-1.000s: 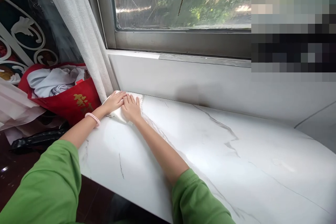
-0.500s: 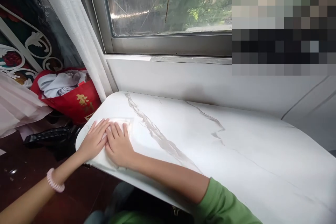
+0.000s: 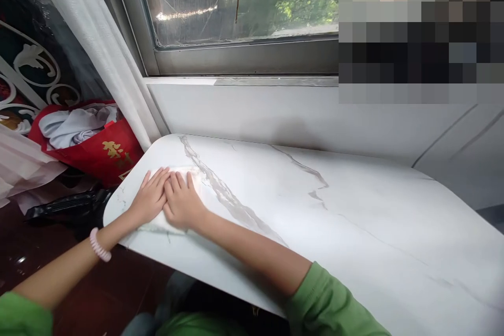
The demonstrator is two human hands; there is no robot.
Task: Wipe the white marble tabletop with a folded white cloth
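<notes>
My left hand and my right hand lie flat, side by side, fingers stretched out, pressing a white cloth onto the left end of a white marble sill. The cloth shows only as a pale edge beyond and under the fingertips. A pink band sits on my left wrist. Both arms wear green sleeves.
A white curtain hangs at the sill's left corner. Behind it stands a red bag stuffed with pale fabric. A black object lies on the dark floor. The window frame runs above the white wall.
Both hands slid the cloth from the back corner by the curtain toward the sill's near left edge, then slightly forward again.
</notes>
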